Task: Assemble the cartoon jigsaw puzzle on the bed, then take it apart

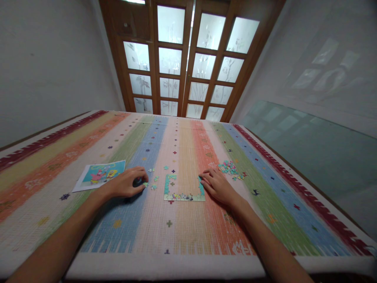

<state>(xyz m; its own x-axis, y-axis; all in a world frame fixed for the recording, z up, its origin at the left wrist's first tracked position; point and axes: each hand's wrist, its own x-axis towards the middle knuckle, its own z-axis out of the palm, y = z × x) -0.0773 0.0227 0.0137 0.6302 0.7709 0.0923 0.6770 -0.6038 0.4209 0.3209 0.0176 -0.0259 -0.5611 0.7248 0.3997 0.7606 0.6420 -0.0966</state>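
A partly joined jigsaw puzzle (184,197) lies on the striped cloth, forming a U-shaped border: a bottom row with a column at each side. My left hand (129,182) is curled left of it, thumb and fingertips closed about a small puzzle piece (145,184). Several loose pieces (154,187) lie between that hand and the border. My right hand (215,184) rests with fingers stretched out, its fingertips touching the top of the right column (202,188). Beyond it sits a heap of loose puzzle pieces (231,169). Under the left wrist's far side is a printed cartoon picture (103,173).
The striped tablecloth (191,228) covers a wide table. White walls (53,59) flank it on both sides, and wooden doors with frosted panes (184,59) stand at the far end. A pale green panel (324,133) runs along the right wall.
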